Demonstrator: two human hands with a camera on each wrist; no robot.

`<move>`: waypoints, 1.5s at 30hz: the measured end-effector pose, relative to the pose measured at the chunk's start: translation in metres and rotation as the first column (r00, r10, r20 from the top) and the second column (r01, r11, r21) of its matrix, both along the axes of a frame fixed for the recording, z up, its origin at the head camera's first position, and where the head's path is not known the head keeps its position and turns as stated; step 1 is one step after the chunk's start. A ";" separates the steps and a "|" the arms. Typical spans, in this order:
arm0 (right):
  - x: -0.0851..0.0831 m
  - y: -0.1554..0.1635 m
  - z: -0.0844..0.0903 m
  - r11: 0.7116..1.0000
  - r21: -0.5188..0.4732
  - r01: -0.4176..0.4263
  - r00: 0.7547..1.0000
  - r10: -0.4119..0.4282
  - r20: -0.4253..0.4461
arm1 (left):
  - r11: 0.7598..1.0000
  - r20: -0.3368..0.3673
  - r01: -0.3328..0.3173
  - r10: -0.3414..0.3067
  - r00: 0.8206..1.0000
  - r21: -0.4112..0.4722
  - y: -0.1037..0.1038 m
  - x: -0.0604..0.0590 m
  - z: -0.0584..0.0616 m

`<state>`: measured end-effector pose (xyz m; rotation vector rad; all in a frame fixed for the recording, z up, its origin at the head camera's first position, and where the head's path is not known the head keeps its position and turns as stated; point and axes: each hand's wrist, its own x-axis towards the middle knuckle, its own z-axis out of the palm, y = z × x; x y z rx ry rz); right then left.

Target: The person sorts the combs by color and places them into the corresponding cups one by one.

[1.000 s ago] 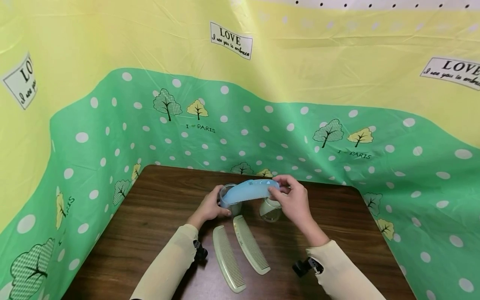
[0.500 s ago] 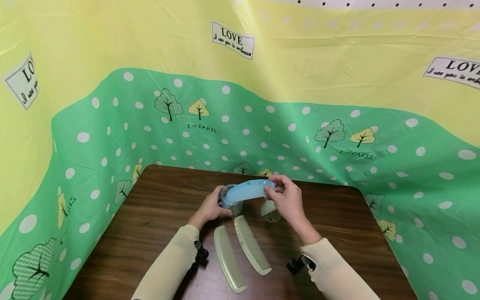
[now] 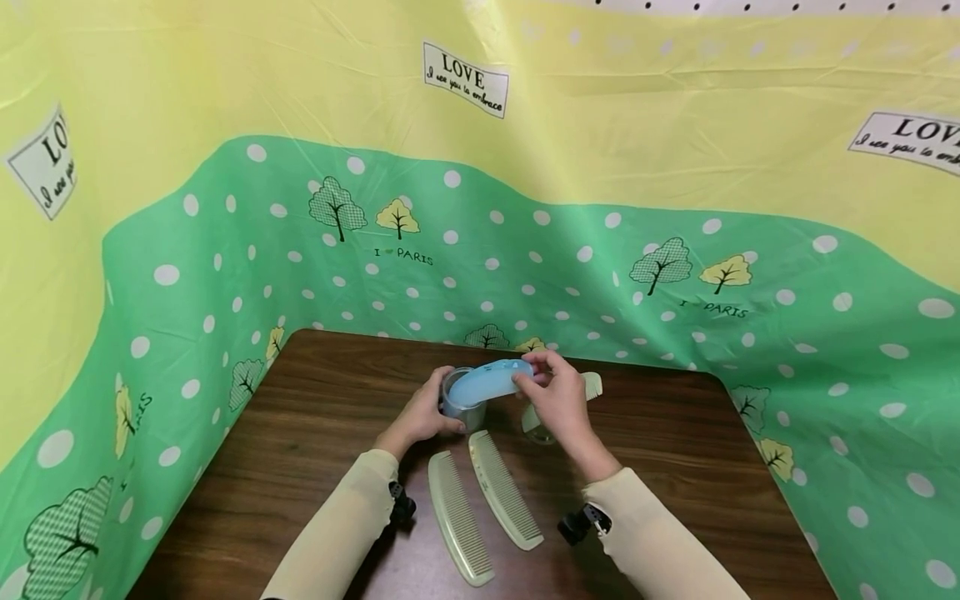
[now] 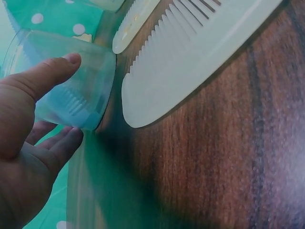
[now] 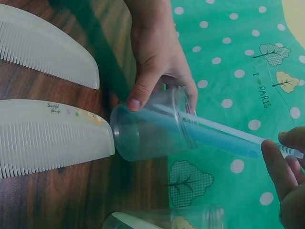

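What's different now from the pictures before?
The right hand moved left toward the clear round jar, bringing its light-blue curved plastic comb along. Nothing was grabbed or let go. The left hand still holds that jar, and two pale-green curved plastic combs still lie on the brown wood-grain table.

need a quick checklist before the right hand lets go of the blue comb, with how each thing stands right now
1. Left hand steadying the jar: ok, thumb and fingers are round it.
2. Jar upright on the table: ok.
3. Right hand has a grip on the blue comb: ok, at its upper end.
4. Lower end of the blue comb inside the jar mouth: ok, it leans in at a slant.
5. Blue comb resting on the jar bottom: cannot tell.
6. Table in front free of combs: not ok, the left pale green comb and right pale green comb lie there.
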<state>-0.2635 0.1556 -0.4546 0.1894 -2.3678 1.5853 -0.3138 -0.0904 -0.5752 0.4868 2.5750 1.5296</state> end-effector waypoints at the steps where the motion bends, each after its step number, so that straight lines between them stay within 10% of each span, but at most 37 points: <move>1: 0.000 -0.001 -0.001 1.000 0.002 0.002 1.000 -0.002 0.001 | 1.000 -0.013 0.006 -0.006 1.000 -0.011 0.000 0.000 0.000; 45: -0.015 -0.017 -0.008 0.979 0.203 0.012 1.000 -0.016 0.021 | 0.996 -0.005 -0.043 0.043 0.999 -0.076 0.005 0.003 0.006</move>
